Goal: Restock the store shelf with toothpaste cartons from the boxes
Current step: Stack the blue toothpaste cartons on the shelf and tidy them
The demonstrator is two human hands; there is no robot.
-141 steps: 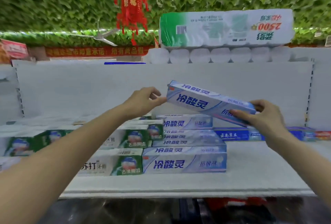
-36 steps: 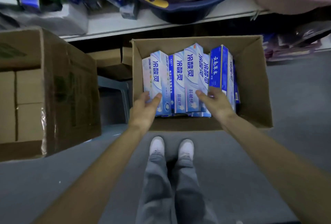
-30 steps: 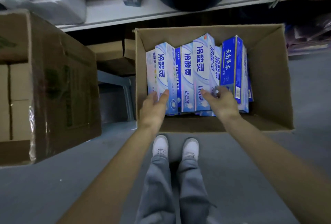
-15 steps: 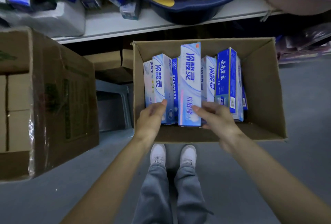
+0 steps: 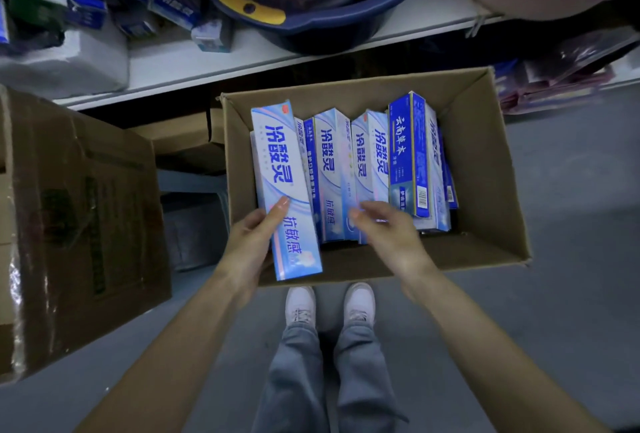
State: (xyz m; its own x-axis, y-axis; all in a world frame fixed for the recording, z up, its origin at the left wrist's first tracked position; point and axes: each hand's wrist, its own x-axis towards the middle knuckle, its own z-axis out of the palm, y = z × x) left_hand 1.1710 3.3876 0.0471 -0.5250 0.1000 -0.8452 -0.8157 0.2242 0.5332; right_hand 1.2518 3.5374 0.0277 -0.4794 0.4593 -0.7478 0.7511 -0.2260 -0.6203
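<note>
- Left hand grips a pale toothpaste carton, thumb across its face, against the open box's left wall.
- Right hand hovers over the standing cartons, fingers loosely bent, holding nothing.

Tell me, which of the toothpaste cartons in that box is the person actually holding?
The pale blue carton furthest left: the left hand grips its lower end, and it overhangs the near wall of the box.

We see a pale blue toothpaste carton tilted above other cartons standing upright in a cardboard box, centre frame.
</note>
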